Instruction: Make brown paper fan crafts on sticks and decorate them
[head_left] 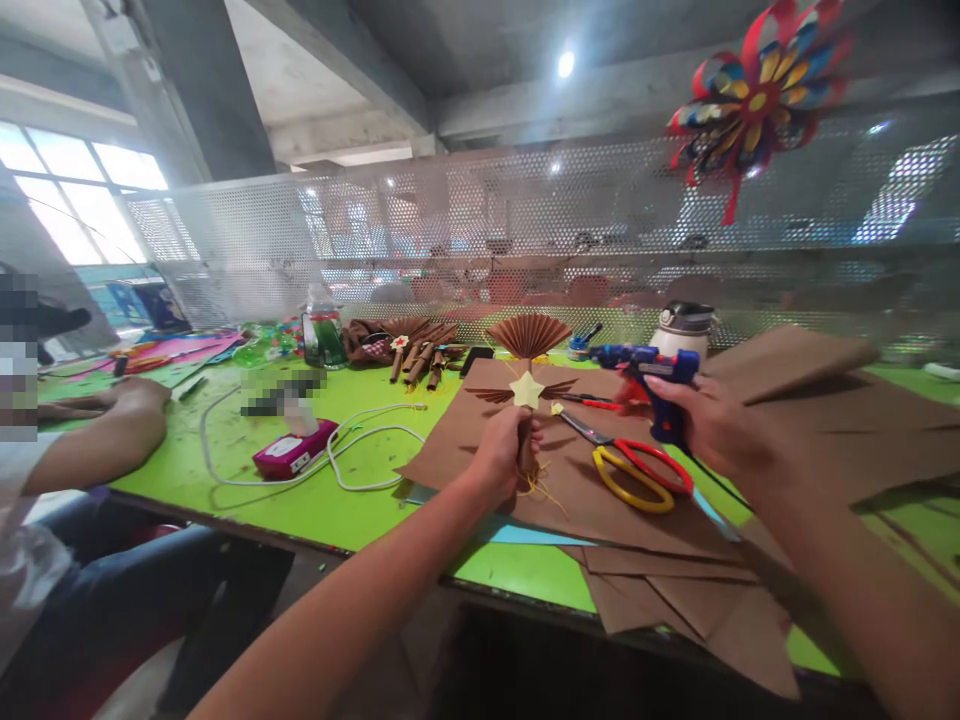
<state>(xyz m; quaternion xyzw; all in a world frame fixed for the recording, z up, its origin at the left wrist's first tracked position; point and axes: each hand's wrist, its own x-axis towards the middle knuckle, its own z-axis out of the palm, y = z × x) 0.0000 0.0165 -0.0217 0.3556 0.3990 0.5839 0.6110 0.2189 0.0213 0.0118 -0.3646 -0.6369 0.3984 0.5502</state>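
Note:
My left hand [504, 450] is closed round the stem of a brown paper fan craft [529, 338], held upright above the table, with a pale yellow star [526, 390] on its front and straw strands hanging below my fist. My right hand [709, 420] grips a blue glue gun [649, 368] by its handle, the nozzle pointing left toward the star, a short way from it. Red and yellow scissors [634, 468] lie open on brown paper sheets [585, 490] between my hands.
On the green table [300, 490] are a pink box [292, 450] with a white cable, rolled brown crafts [416, 355], a green bottle [324, 335] and a white jar [682, 328]. Another person's arm [97, 430] rests at left. A perforated screen [525, 230] carries a colourful pinwheel [754, 100].

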